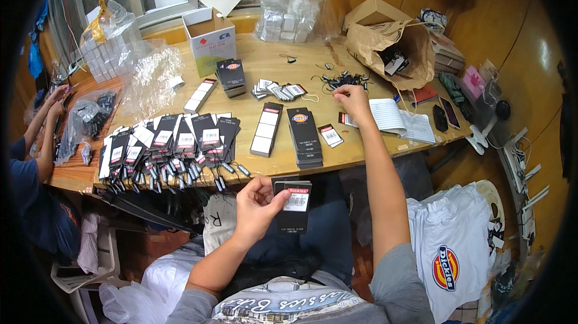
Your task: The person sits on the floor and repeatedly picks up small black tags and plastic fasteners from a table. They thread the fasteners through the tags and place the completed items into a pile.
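My left hand (257, 205) holds a few black hang tags (291, 222) upright in front of my lap. A smaller barcode tag (295, 202) with a red top edge lies against their front under my thumb. Across the table my right hand (352, 102) is closed at the near edge of a heap of black tag strings (340, 81). Whatever its fingertips pinch is too small to make out. Below that hand lies a small barcode tag (347, 119), and another barcode tag (330, 135) sits beside a stack of black hang tags (304, 137).
Many finished-looking tags with strings (174, 143) spread along the table's left front edge. A white-labelled stack (266, 130), a white box (209, 40), a paper bag (391, 47) and an open notebook (400, 120) stand around. Another person's hands (56, 100) work at far left.
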`<state>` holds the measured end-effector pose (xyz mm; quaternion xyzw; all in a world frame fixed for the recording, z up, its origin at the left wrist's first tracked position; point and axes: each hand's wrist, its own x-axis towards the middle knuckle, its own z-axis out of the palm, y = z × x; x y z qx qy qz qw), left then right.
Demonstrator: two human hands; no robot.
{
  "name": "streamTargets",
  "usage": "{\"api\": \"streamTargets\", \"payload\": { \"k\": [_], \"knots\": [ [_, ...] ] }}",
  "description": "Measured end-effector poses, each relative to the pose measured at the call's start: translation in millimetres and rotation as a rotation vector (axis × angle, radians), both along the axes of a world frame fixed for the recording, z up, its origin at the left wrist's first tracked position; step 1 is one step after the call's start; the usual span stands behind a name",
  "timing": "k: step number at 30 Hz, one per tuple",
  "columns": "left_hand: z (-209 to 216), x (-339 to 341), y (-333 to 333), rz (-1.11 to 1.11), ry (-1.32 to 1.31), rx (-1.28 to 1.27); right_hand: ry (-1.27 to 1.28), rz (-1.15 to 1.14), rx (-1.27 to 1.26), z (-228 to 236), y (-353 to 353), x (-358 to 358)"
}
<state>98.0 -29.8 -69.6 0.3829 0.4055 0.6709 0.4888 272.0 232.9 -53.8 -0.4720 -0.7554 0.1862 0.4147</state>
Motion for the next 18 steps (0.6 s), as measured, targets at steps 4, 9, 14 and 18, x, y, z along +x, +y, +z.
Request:
{"api": "streamTargets", "payload": {
  "k": [4,9,14,18],
  "knots": [
    [4,-9,-10,-0.042,-0.095,0.005,-0.318,-0.085,-0.1,-11,46,-20],
    [1,-14,-15,-0.067,-0.143,-0.002,-0.641,-0.156,-0.119,-9,53,-36],
    [0,-11,-12,-0.095,-0.144,0.005,-0.005,0.097,-0.17,0,84,-14],
    [1,-10,-12,-0.097,-0.114,-0.037,0.573,0.106,-0.414,58,62,-17]
  ]
}}
